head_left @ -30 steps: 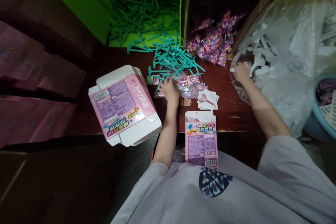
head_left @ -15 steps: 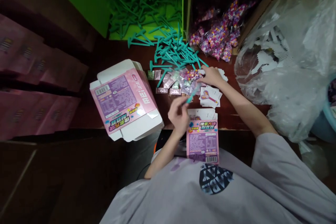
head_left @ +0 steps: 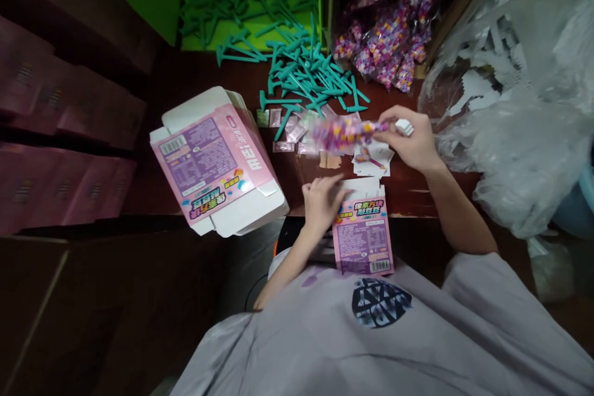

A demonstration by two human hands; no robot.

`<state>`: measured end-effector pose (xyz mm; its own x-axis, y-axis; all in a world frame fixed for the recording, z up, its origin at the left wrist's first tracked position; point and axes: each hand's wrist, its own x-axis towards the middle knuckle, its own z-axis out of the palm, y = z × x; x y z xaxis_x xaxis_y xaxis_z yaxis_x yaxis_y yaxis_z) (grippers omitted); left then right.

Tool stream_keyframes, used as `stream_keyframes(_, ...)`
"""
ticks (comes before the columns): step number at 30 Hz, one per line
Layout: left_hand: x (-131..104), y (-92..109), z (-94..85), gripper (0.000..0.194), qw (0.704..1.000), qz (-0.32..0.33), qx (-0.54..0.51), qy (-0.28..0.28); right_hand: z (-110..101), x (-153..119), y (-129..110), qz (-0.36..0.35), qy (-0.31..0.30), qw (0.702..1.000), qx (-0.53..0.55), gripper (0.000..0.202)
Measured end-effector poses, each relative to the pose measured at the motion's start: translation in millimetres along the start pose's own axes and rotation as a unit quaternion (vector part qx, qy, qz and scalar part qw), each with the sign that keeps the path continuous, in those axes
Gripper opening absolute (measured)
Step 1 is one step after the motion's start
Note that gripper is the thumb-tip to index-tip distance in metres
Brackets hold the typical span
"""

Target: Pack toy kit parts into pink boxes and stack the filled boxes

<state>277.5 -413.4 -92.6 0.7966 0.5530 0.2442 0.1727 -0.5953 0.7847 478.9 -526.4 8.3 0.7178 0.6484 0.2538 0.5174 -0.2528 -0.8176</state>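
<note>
A pink and purple box point(head_left: 363, 236) stands against the shirt at the table's front edge, its white top flaps up. My left hand point(head_left: 321, 203) is beside its upper left corner, fingers apart, with nothing seen in them. Above the cards, my right hand point(head_left: 408, 136) is closed on a clear bag of colourful beads point(head_left: 346, 134), blurred by motion, which hangs out to the left. A small white piece point(head_left: 404, 127) shows at the same hand. Printed cards point(head_left: 372, 159) lie below the bag, next to a tan piece point(head_left: 330, 159).
Teal hammers point(head_left: 306, 74) are heaped before a green bin point(head_left: 250, 42). Small sachets point(head_left: 295, 130) lie below them. Flat pink boxes point(head_left: 218, 161) are stacked left. More bead bags point(head_left: 387, 43) and a clear plastic bag point(head_left: 505, 154) are at right. Pink boxes point(head_left: 74, 105) line the far left.
My right hand has lifted the bead bag off the sachets and moved right. The teal hammer is gone from my left hand, which has opened and come down to the box.
</note>
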Motion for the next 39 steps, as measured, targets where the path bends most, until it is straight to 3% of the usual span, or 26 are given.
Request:
stream_keyframes(3,-3,9,0.9,0.058,0.985,-0.027,-0.138,0.101,5,-27,-23,0.040,-0.061,0.991,0.109,0.037)
stream_keyframes(5,-4,21,-1.0,0.072,0.970,-0.017,-0.207,0.123,19,-39,-25,0.057,-0.082,0.980,0.173,0.040)
stream_keyframes(9,12,50,-11.8,0.051,0.936,-0.038,-0.276,0.213,50,-53,-10,0.086,-0.128,0.958,0.241,0.047)
stream_keyframes(11,24,54,-18.8,0.042,0.928,-0.056,-0.278,0.242,58,-57,3,0.087,-0.118,0.948,0.283,0.052)
stream_keyframes(13,33,48,-24.4,0.042,0.934,-0.072,-0.263,0.232,57,-62,19,0.067,-0.077,0.945,0.312,0.062)
stream_keyframes(16,36,26,-26.5,0.045,0.936,-0.108,-0.258,0.214,41,-71,45,0.056,-0.045,0.960,0.269,0.073)
stream_keyframes(20,31,2,-19.7,0.045,0.935,-0.139,-0.217,0.242,18,-92,69,0.124,-0.093,0.955,0.252,0.082)
stream_keyframes(23,28,2,-10.2,0.041,0.942,-0.112,-0.179,0.259,19,-107,70,0.160,-0.092,0.961,0.206,0.070)
stream_keyframes(25,25,9,-1.3,0.038,0.949,-0.085,-0.182,0.244,29,-116,66,0.157,-0.007,0.977,0.144,0.055)
stream_keyframes(27,21,16,8.8,0.035,0.958,-0.062,-0.201,0.197,40,-123,62,0.139,0.133,0.979,0.068,0.044)
stream_keyframes(29,17,17,17.9,0.032,0.968,-0.050,-0.226,0.101,46,-129,60,0.126,0.243,0.962,0.015,0.039)
stream_keyframes(30,16,16,21.2,0.030,0.970,-0.047,-0.236,0.042,46,-132,59,0.127,0.262,0.957,0.010,0.039)
stream_keyframes(33,18,7,25.1,0.026,0.964,-0.040,-0.247,-0.095,38,-140,58,0.135,0.225,0.962,0.069,0.035)
stream_keyframes(39,34,6,17.6,0.023,0.969,0.025,-0.189,-0.156,37,-152,54,0.189,0.203,0.952,0.128,0.029)
